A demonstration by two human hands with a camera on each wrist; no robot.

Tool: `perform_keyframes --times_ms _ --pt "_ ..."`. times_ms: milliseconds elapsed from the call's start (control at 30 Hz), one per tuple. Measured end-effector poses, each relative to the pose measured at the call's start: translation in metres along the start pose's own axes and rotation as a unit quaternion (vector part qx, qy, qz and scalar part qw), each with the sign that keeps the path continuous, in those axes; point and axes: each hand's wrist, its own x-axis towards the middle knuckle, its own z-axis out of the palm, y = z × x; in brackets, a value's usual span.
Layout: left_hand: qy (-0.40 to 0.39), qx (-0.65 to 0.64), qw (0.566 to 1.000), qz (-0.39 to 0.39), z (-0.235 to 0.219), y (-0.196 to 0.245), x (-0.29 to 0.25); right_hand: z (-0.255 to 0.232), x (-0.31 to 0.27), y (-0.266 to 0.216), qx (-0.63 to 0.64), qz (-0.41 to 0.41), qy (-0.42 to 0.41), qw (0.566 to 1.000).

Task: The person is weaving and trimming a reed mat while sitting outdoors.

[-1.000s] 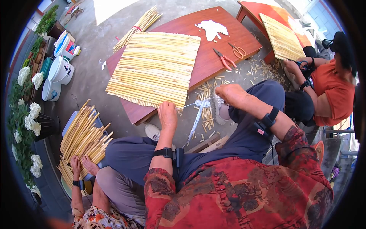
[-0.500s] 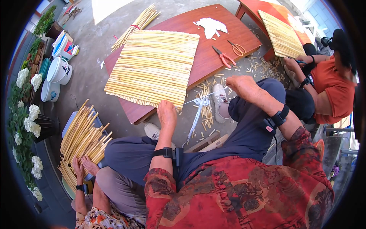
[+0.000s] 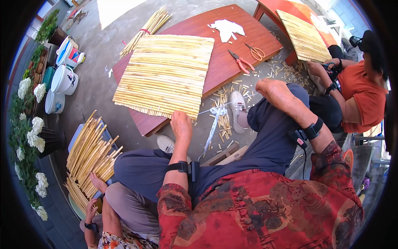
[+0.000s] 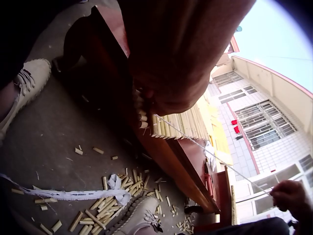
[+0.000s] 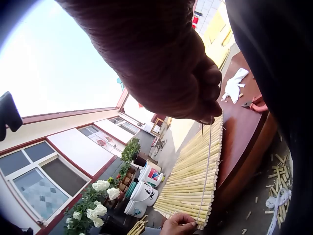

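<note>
Stick mat [image 3: 166,74] lay on the red desk [image 3: 263,35], the left hand [image 3: 181,125] pinching its edge while the right hand [image 3: 274,93] held a string [image 3: 205,111] tight, probably to tie the mat together, and the next move seemed to need a steady, careful pull.

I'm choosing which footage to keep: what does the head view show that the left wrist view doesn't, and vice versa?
Only the head view shows the scissors, white flowers and white buckets. Only the left wrist view shows the barred windows. Both show the stalk mat, the left hand at its edge, and the right hand holding the white cord.
</note>
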Motion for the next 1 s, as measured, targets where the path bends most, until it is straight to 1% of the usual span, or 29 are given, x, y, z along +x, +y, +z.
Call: perform_keyframes --times_ms 100,200,267,300,367,433,500,533,567,600,667,800,867,967,1000 --pt "-0.016 -0.023 0.999 -0.014 -0.003 0.001 -0.003 0.005 0.0 -0.001 0.022 -0.01 0.005 1.0" --pt "0.003 -0.039 0.999 -0.015 -0.008 0.004 -0.008 0.007 0.002 -0.006 0.05 -0.018 0.01 0.999" --pt "-0.047 -0.02 0.998 -0.029 -0.008 0.002 -0.014 0.007 0.004 -0.009 0.061 -0.018 0.009 0.998" --pt "-0.047 -0.019 0.998 -0.028 -0.01 0.003 -0.017 0.008 0.006 -0.009 0.061 -0.017 0.006 0.998" --pt "-0.035 0.016 0.999 0.03 -0.013 0.006 -0.025 0.009 0.008 -0.009 0.061 -0.016 0.003 0.998" --pt "-0.03 0.025 0.998 0.04 -0.015 0.003 -0.029 0.01 0.011 -0.011 0.056 -0.006 -0.01 0.998" --pt "-0.024 0.033 0.998 0.049 -0.015 0.0 -0.03 0.011 0.013 -0.012 0.06 -0.019 -0.001 0.998" --pt "0.014 -0.057 0.998 0.008 -0.015 -0.003 -0.028 0.011 0.015 -0.013 0.064 -0.032 0.007 0.997" --pt "0.051 -0.147 0.987 -0.032 -0.014 -0.005 -0.027 0.01 0.016 -0.014 0.064 -0.032 0.008 0.997" --pt "0.051 -0.147 0.987 -0.031 -0.013 -0.007 -0.023 0.008 0.017 -0.015 0.055 -0.018 -0.002 0.998" --pt "-0.006 -0.127 0.99 -0.058 -0.007 -0.01 -0.014 0.007 0.018 -0.017 0.045 -0.006 -0.014 0.999" --pt "-0.013 -0.087 0.994 -0.059 -0.005 -0.006 -0.007 0.007 0.018 -0.02 0.058 -0.006 -0.011 0.998" --pt "-0.02 -0.008 0.999 -0.027 -0.003 -0.004 -0.004 0.007 0.018 -0.02 0.065 -0.008 -0.014 0.998" --pt "-0.029 -0.001 1.0 -0.011 0.0 -0.004 -0.003 0.008 0.017 -0.018 0.068 0.002 -0.025 0.997" --pt "-0.029 -0.001 1.0 -0.011 0.001 -0.005 -0.003 0.008 0.016 -0.017 0.068 -0.004 -0.011 0.998"
